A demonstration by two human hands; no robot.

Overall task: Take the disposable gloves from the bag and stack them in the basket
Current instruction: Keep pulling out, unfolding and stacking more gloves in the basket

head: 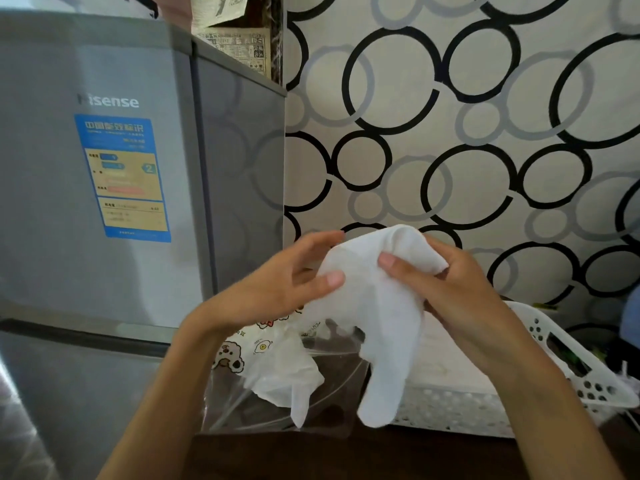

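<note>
Both hands hold one white translucent disposable glove [377, 306] up in front of me, above the table. My left hand [277, 282] pinches its left edge between thumb and fingers. My right hand [450, 289] grips its top right part, and the glove's fingers hang down. Below lies the clear plastic bag [263, 386] with cartoon prints, more white gloves bunched inside it. To the right of the bag stands the white perforated basket [585, 379], with a pale flat layer showing inside behind my right forearm.
A grey Hisense fridge [104, 202] with a blue energy label fills the left side. A wall with a black and grey ring pattern [467, 133] rises behind the dark table [311, 455]. Something blue [630, 320] shows at the right edge.
</note>
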